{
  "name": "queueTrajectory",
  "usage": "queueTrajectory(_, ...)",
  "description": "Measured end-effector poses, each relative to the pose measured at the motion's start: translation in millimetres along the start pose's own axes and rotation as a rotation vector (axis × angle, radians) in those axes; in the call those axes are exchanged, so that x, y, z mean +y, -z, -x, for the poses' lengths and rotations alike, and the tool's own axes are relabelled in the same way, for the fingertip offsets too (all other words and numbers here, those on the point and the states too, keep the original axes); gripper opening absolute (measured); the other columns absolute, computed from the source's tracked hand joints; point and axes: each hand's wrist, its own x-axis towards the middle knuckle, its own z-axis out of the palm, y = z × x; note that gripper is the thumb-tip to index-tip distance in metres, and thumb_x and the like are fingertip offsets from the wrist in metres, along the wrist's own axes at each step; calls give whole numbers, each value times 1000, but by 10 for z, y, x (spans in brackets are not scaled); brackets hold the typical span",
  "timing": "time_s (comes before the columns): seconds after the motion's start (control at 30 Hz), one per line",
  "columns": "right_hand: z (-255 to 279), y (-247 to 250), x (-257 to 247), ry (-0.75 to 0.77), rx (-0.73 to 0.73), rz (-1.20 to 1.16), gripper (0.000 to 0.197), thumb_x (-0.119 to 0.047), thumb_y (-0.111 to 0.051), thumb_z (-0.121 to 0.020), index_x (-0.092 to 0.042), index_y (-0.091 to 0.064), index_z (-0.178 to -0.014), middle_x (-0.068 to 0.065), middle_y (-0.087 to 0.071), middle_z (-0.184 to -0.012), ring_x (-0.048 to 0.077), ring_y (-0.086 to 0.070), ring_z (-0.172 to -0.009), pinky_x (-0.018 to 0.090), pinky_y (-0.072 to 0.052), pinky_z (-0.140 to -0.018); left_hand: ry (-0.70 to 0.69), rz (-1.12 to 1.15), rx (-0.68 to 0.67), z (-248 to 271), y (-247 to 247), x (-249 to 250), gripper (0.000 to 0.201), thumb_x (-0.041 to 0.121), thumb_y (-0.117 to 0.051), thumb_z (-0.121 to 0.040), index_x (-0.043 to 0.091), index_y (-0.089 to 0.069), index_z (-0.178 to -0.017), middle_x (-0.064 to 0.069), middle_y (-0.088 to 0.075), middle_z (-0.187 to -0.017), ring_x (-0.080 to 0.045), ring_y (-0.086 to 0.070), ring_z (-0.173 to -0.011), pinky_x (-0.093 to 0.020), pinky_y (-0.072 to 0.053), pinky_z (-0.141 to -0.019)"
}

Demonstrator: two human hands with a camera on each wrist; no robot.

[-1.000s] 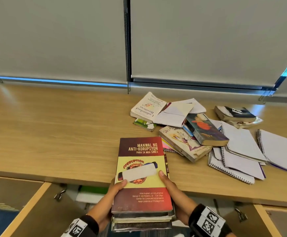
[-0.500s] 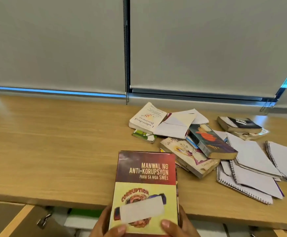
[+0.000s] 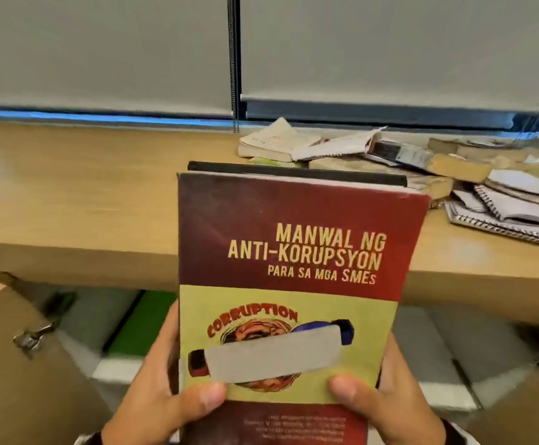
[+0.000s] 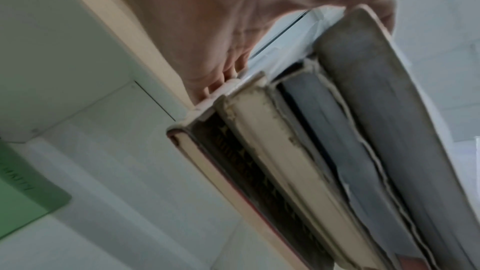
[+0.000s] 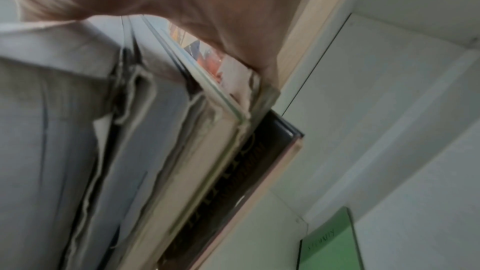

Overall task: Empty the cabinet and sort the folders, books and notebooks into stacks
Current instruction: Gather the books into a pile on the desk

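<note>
I hold a stack of books point(image 3: 294, 252) in both hands, in front of the wooden counter point(image 3: 101, 194). Its top book has a dark red and yellow cover reading "MANWAL NG ANTI-KORUPSYON". My left hand point(image 3: 172, 393) grips the stack's left side with the thumb on the cover. At the right side my right hand point(image 3: 387, 399) grips it the same way. The wrist views show the stack's worn page edges point(image 4: 324, 161) and its other side point(image 5: 155, 161), with fingers underneath. The cabinet point(image 3: 438, 354) below the counter is open and holds a green folder point(image 3: 139, 322).
A loose pile of books point(image 3: 294, 142) and spiral notebooks point(image 3: 505, 203) lies on the counter's right half. Closed grey blinds point(image 3: 101, 49) hang behind the counter. An open cabinet door point(image 3: 21, 364) with a hinge stands at lower left. The green folder point(image 5: 330, 241) lies on the white shelf.
The stack has come up from cabinet height and closer to the camera, and now covers the counter's front edge. My view has dropped lower, so the pile on the counter looks flatter.
</note>
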Motion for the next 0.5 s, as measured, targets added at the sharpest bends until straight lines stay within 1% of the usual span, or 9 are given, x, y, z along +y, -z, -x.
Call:
queueTrajectory(0.1,191,26,193,73,56,78,85,-14,-73,-62,-23,-34,-138,8,-65,-124,31,-66,-108,35,-58,-79,-60,99,-69,111,-160,-202,111,48,-91,-48,24,-39,-143,-9,-59,-134,-30,-59,-120,-46,-51,-94)
queueTrajectory(0.17,450,5,281,48,90,62,89,-17,-78,-55,-19,-38,-135,9,-68,-118,31,-69,-101,33,-59,-73,-53,128,-65,343,-214,-396,108,44,-90,-54,28,-35,-145,-10,-54,-139,-32,-55,-125,-51,-47,-98)
queueTrajectory(0.2,601,-7,308,29,84,39,98,-22,-86,-47,-22,-41,-134,10,-69,-116,32,-70,-99,34,-59,-71,-30,145,-75,467,-264,-453,108,43,-90,-55,30,-32,-146,-7,-52,-142,-30,-53,-128,-53,-43,-102)
queueTrajectory(0.23,771,-59,313,-2,74,29,108,-30,-94,-36,-25,-45,-132,12,-69,-116,34,-70,-98,35,-59,-70,7,128,-87,620,-310,-506,111,43,-90,-54,31,-30,-146,-1,-52,-143,-24,-52,-129,-49,-42,-104)
queueTrajectory(0.3,1047,-70,452,-51,140,-52,123,-36,-99,-17,-18,-50,-128,18,-70,-110,36,-70,-94,36,-60,-66,110,101,-64,882,-396,-670,115,49,-92,-41,30,-35,-140,15,-59,-133,-10,-58,-121,-40,-48,-99)
queueTrajectory(0.37,1236,-74,661,-127,215,-62,129,-40,-97,-5,-13,-54,-124,17,-72,-104,35,-71,-91,36,-59,-65,218,100,-43,1087,-453,-911,121,54,-94,-31,27,-40,-135,9,-60,-134,-11,-61,-118,-44,-47,-100)
queueTrajectory(0.43,1419,-103,822,-218,253,7,129,-47,-95,-5,-15,-55,-123,12,-73,-106,33,-71,-94,41,-55,-74,313,120,-91,1246,-517,-1084,114,49,-94,-41,24,-41,-138,-1,-58,-137,-17,-60,-121,-43,-43,-106)
queueTrajectory(0.47,1493,-57,923,-271,304,13,121,-46,-97,-10,-16,-57,-121,9,-74,-104,32,-71,-94,42,-53,-77,377,172,-91,1299,-532,-1151,102,41,-92,-48,23,-44,-137,-5,-62,-132,-21,-62,-118,-42,-44,-105)
queueTrajectory(0.5,1534,-12,997,-325,349,19,106,-42,-97,-22,-18,-59,-118,6,-75,-102,30,-71,-94,42,-53,-79,443,217,-72,1313,-523,-1215,89,34,-89,-54,20,-50,-133,-7,-67,-125,-24,-64,-114,-40,-46,-102)
